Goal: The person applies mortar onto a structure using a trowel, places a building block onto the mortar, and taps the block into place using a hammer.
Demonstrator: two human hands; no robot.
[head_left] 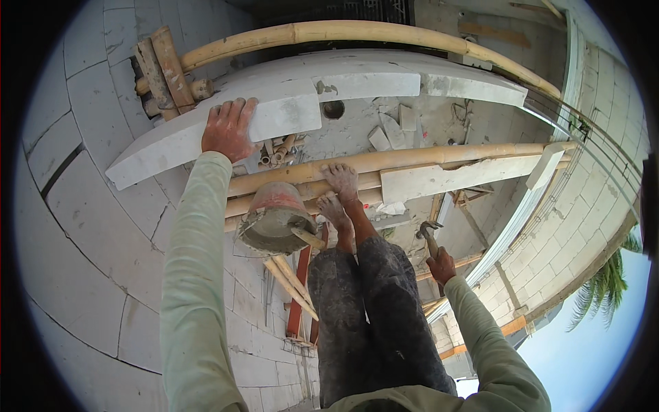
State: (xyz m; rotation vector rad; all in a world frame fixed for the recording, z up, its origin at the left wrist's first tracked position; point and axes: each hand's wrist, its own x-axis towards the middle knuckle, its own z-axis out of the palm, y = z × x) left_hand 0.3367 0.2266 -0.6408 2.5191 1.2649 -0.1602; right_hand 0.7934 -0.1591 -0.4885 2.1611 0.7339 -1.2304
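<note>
My left hand (230, 129) clasps the upper edge of a long white block (288, 110), its fingers laid over the top and the thumb on the near side. The block sits in the top row of a pale wall, its left end reaching toward the lower left. Lower right, my right hand (441, 266) is closed around the handle of a hammer (430, 237), whose metal head points up and away from the wall. A bucket of wet grey mortar (271, 230) stands left of my bare feet, with a wooden-handled tool (307, 237) stuck in it.
My feet stand on bamboo poles (384, 161), with a white board (453, 177) along them. Another bamboo pole (329, 31) crosses beyond the wall, near wooden pieces (165, 69). Far below lie broken blocks (391, 130). A block wall (89, 213) rises at the left.
</note>
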